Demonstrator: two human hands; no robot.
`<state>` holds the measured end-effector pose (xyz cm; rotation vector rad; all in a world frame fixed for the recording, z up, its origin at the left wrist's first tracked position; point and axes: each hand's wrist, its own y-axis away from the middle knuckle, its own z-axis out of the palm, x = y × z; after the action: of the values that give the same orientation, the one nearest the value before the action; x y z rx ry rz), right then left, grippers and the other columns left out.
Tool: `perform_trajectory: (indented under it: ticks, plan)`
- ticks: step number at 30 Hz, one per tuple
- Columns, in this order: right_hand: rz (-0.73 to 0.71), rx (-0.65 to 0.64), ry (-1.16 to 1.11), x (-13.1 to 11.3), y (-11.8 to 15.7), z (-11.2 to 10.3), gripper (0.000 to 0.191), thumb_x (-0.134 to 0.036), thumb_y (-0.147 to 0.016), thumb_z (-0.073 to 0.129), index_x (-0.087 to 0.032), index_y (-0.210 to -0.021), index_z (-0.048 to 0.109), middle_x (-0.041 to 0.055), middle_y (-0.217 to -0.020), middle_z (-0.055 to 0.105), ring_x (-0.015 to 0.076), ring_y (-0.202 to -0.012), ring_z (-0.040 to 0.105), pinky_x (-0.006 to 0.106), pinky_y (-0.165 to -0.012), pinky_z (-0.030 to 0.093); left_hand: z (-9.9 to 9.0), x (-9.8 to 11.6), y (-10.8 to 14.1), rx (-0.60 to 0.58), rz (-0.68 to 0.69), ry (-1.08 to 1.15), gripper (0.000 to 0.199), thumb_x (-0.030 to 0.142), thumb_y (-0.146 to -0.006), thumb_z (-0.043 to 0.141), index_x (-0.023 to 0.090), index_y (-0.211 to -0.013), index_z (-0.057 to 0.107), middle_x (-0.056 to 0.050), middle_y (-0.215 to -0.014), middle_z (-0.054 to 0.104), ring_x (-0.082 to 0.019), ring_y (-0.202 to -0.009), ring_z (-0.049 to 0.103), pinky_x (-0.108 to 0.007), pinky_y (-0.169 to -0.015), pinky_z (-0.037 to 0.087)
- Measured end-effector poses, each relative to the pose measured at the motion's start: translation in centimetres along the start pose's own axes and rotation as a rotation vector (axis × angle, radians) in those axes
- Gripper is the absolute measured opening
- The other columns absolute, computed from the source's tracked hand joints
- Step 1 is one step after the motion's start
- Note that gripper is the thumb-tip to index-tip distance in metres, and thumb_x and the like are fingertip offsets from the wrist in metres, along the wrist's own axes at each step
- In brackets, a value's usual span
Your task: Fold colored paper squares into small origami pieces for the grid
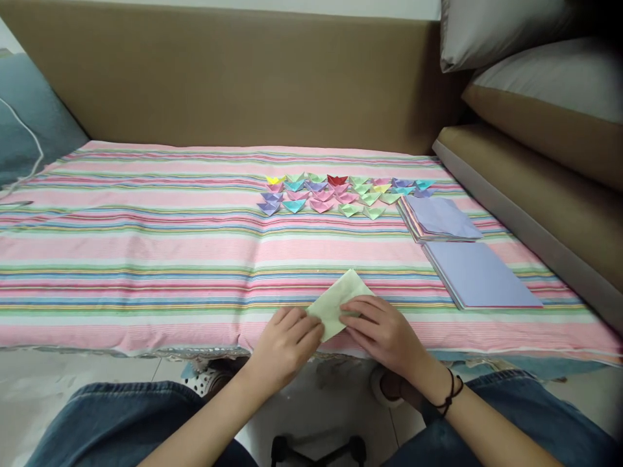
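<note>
A pale green sheet of paper [333, 299], folded into a rectangle, lies tilted near the front edge of the striped cloth. My left hand [291, 340] has its fingers curled on the paper's left corner, the thumb hidden beneath. On the right side my right hand [384, 329] holds the same paper, fingertips bent over its face. Farther back sit several rows of small folded paper boats [321, 205] in pink, green, blue, purple and yellow, with a dark red paper boat [337, 180] in the back row.
To the right lie a stack of lilac-topped square paper [481, 275] and a looser stack of paper [445, 217] behind it. The striped cloth [126, 253] covers the surface. A brown panel [253, 78] stands at the back, and cushions [549, 91] are piled at the right.
</note>
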<state>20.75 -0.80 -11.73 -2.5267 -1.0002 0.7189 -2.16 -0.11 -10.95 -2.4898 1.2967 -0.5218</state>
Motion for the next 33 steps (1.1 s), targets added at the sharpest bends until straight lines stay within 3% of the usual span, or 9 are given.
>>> perform_trajectory:
  ticks: [7,13,33]
  plan:
    - [0.231,0.164,-0.226,-0.7,-0.4,0.9,0.005,-0.021,-0.082,0.063,-0.022,-0.083,0.068,0.0071,-0.094,0.064,0.0232,-0.092,0.057,0.040,-0.077,0.048,0.3,-1.4,0.1,0.118,-0.382,0.271,0.012,0.025,-0.086,0.057,0.023,-0.095,0.064,-0.002,-0.084,0.064,-0.018,-0.081,0.054,-0.032,-0.071,0.041]
    - [0.390,0.176,-0.305,-1.0,-1.1,1.0,0.014,-0.019,-0.079,0.065,-0.021,-0.065,0.064,0.0055,-0.086,0.062,0.0224,-0.086,0.056,0.038,-0.075,0.045,0.9,-1.3,-0.3,0.169,-0.614,0.380,0.014,0.026,-0.080,0.064,0.024,-0.093,0.066,-0.001,-0.075,0.062,-0.018,-0.073,0.053,-0.032,-0.068,0.041]
    - [0.555,0.198,-0.291,-1.0,-1.8,1.6,0.022,-0.018,-0.075,0.067,-0.019,-0.058,0.053,0.0039,-0.079,0.059,0.0208,-0.082,0.055,0.034,-0.074,0.043,0.9,-1.1,-0.8,0.172,-0.655,0.325,0.013,0.024,-0.080,0.063,0.023,-0.092,0.062,0.001,-0.076,0.063,-0.019,-0.078,0.052,-0.033,-0.072,0.040]
